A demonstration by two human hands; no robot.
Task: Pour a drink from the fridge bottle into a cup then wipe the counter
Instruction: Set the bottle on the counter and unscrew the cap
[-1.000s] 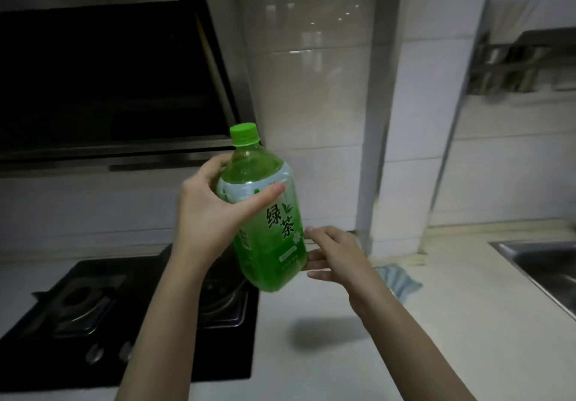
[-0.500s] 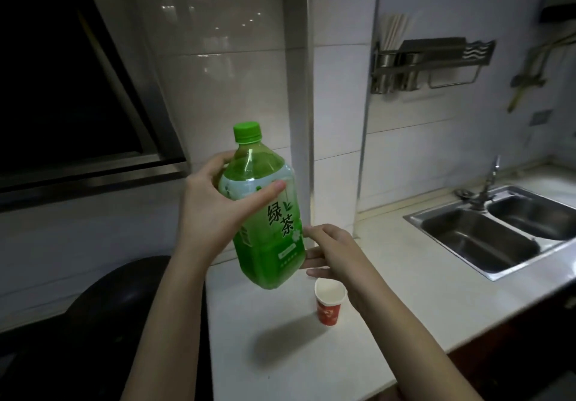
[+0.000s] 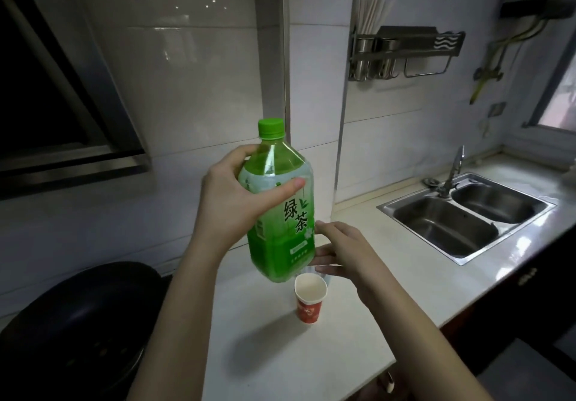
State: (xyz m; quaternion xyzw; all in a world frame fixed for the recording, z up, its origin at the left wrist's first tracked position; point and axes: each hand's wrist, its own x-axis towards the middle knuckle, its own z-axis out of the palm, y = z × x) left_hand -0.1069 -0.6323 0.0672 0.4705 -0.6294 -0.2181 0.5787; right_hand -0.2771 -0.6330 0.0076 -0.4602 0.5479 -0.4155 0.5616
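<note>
Broadly, the white bench (image 3: 280,354) runs under both hands and off to their right, where a steel double sink (image 3: 442,229) is set into it, well apart from the hands. A dark range hood (image 3: 62,89) hangs above and to the left of the left hand, and a black pan (image 3: 78,316) sits low on that same side, near the left forearm. High on the tiled wall, above and right of the right hand, is a metal rack (image 3: 405,48) holding chopsticks. A tap (image 3: 453,170) stands behind the sink.

Between the hands, the green tea bottle (image 3: 280,232) is held clear of the bench, slightly tilted, with its green cap (image 3: 271,128) on. A red paper cup (image 3: 310,299) stands upright on the bench just below the bottle's base and under the right hand, its mouth unobstructed.

The left hand (image 3: 230,204) grips the bottle's shoulder, with the thumb across the label. The right hand (image 3: 346,251) is loosely spread beside the bottle's lower part, its fingertips at the plastic; whether they actually touch it cannot be told.
</note>
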